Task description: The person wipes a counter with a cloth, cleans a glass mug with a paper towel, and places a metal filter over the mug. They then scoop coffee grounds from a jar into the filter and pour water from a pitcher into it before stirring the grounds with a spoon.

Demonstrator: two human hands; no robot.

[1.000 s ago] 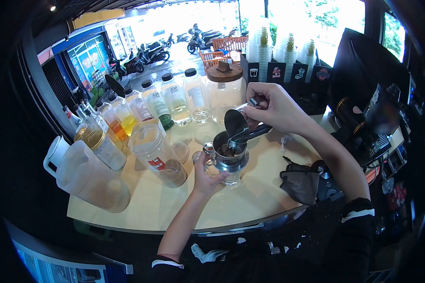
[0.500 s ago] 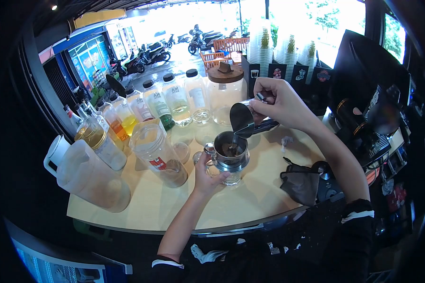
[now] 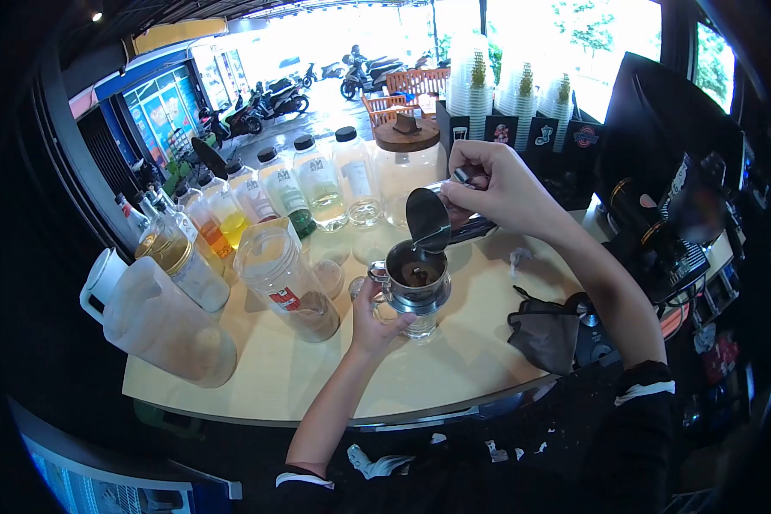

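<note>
My right hand (image 3: 480, 184) grips the handle of a small metal pitcher (image 3: 428, 221), which is tilted over a metal drip filter (image 3: 417, 283). Dark wet grounds show inside the filter, and a thin stream seems to fall from the pitcher's lip. The filter rests on a glass cup (image 3: 421, 325) standing on the table. Fingers and thumb of my left hand (image 3: 377, 324) are wrapped round the filter's base and the glass from the left.
Left of my hands stand a clear jar with brown powder (image 3: 287, 287), a large plastic pitcher (image 3: 171, 321) and a row of bottles (image 3: 321, 184). A wooden-lidded jar (image 3: 409, 171) is behind. To the right lies a dark cloth (image 3: 544, 334) on the table (image 3: 454, 377).
My right hand has moved slightly left and up with the metal pitcher, whose opening now sits a little higher above the filter. My left hand has stayed in place.
</note>
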